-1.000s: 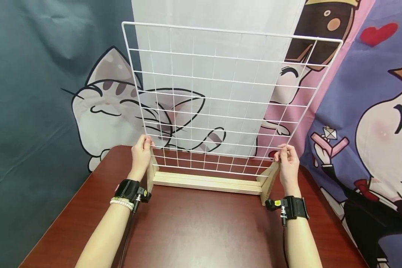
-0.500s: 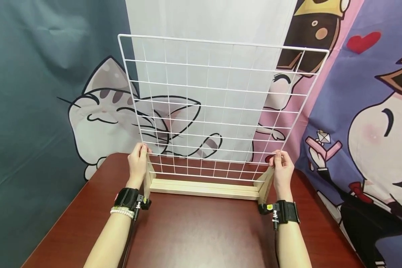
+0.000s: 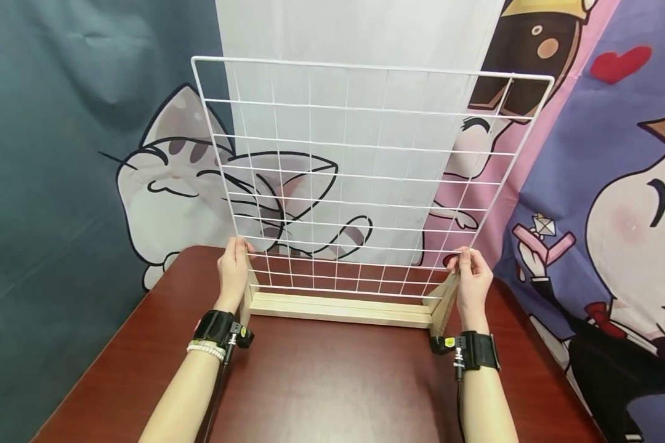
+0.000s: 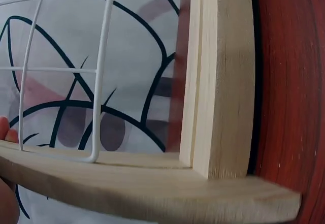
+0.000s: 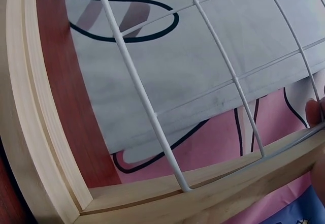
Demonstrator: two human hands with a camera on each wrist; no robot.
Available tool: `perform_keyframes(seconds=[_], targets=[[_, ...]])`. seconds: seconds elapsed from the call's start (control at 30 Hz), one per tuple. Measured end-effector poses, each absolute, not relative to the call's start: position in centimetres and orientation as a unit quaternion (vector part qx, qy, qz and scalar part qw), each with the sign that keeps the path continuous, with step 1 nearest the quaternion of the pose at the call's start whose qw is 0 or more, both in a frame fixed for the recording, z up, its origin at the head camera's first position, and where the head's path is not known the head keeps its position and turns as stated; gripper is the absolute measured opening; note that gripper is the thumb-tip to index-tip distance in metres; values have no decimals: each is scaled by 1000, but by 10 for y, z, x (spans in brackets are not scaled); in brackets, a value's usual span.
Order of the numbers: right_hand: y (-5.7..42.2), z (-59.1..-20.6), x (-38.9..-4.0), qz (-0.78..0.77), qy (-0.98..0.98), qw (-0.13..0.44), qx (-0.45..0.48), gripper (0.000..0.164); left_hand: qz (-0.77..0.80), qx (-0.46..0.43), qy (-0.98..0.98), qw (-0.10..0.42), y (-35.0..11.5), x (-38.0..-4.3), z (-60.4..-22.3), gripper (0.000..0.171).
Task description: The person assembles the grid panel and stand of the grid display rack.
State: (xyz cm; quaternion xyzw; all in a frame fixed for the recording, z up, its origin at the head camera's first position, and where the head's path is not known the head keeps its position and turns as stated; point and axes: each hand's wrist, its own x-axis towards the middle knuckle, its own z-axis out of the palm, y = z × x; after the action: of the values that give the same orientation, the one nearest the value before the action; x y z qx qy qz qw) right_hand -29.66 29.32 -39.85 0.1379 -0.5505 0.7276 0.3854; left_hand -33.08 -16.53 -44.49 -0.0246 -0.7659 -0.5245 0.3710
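Note:
In the head view, a white wire grid panel (image 3: pixel 340 201) stands upright within a pale wooden stand. My left hand (image 3: pixel 234 267) pinches the panel's left edge at the top of the left upright. The right hand (image 3: pixel 473 280) grips the opposite edge at the right upright. A grooved crossbar (image 3: pixel 338 309) joins the two uprights low down. The left wrist view shows the panel's rounded corner against the left upright (image 4: pixel 167 198), a short gap away from the crossbar. In the right wrist view, the panel's edge wire lies along the right upright (image 5: pixel 213 201). Most of both hands is out of the wrist views.
The stand rests on a reddish-brown table (image 3: pixel 332 375). Behind it hangs a cartoon-printed cloth backdrop (image 3: pixel 166 209), close to the table's far edge. Each wrist wears a black strap with a small camera and cable.
Both hands and the grid panel have come down slightly, and the panel's bottom wire is nearer the crossbar. The head view has also shifted a little.

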Motion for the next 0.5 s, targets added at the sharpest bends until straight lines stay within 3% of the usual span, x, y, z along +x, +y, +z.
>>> perform_keyframes(seconds=[0.37, 0.5], targets=[[291, -395, -301, 737, -542, 385, 126, 18, -513, -30, -776, 367, -167, -331, -439, 41], [291, -395, -302, 759, -525, 368, 110, 18, -522, -41, -780, 343, -168, -327, -432, 39]])
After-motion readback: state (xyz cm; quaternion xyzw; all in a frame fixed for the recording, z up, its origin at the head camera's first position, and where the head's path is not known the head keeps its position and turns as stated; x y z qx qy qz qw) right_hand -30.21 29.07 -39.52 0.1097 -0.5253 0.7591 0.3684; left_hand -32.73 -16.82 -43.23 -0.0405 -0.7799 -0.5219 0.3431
